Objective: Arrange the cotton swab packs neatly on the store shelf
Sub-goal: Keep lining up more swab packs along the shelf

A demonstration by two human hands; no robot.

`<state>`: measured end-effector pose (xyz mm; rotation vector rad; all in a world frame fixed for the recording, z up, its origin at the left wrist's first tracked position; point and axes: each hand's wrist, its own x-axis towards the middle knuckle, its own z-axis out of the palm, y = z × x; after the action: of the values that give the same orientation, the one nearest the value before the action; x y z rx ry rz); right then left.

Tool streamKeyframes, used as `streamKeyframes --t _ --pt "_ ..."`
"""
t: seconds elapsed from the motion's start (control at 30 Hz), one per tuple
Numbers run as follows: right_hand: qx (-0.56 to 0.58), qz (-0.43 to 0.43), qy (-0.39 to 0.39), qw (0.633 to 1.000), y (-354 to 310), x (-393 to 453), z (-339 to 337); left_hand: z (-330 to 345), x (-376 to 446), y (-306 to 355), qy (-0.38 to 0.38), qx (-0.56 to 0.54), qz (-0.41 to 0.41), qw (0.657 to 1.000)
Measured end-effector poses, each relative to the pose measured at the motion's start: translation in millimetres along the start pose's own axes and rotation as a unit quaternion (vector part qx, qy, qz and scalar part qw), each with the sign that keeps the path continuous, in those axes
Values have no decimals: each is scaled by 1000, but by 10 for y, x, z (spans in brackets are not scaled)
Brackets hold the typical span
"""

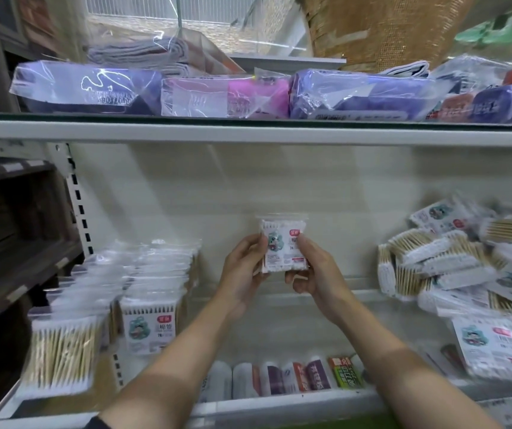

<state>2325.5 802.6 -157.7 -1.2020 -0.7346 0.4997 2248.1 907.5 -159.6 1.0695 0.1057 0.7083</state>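
Observation:
A clear cotton swab pack (pixel 282 246) with a white label is held upright in the air in front of the shelf's back wall. My left hand (pixel 242 267) grips its left edge and my right hand (pixel 313 270) grips its right edge and bottom. On the shelf at the left, upright packs (pixel 149 292) stand in neat rows running front to back. A loose heap of packs (pixel 459 270) lies jumbled at the right.
The white shelf floor (pixel 279 317) lies between the rows and the heap. An upper shelf (pixel 248 134) carries plastic-wrapped purple and pink packages (pixel 223 94). Small rolls and packets (pixel 282 379) line a lower shelf near the front. Dark wooden shelving (pixel 16 243) stands at the left.

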Motion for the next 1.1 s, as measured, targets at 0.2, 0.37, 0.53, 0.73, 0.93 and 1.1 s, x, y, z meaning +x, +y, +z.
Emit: streamKeyframes --t 0.2,0.37,0.53,0.73,0.93,1.1 --pt "-2 1 -33 999 -21 -38 25 -2 4 20 -8 -12 7 1000" --pt "-50 -8 -15 999 -16 -46 44 -28 -14 23 -13 -1 8 1000" --pt "-57 -17 -6 998 -39 -64 57 -52 -1 1 -13 10 0 1000" --pt "-60 -14 2 998 -32 -73 67 -50 11 12 20 2 -2 1000" --pt "-103 -12 78 992 2 -27 34 -84 13 12 36 32 33 998" --pt "-83 -6 46 996 -26 -52 29 -60 -23 -22 -36 125 40 991"
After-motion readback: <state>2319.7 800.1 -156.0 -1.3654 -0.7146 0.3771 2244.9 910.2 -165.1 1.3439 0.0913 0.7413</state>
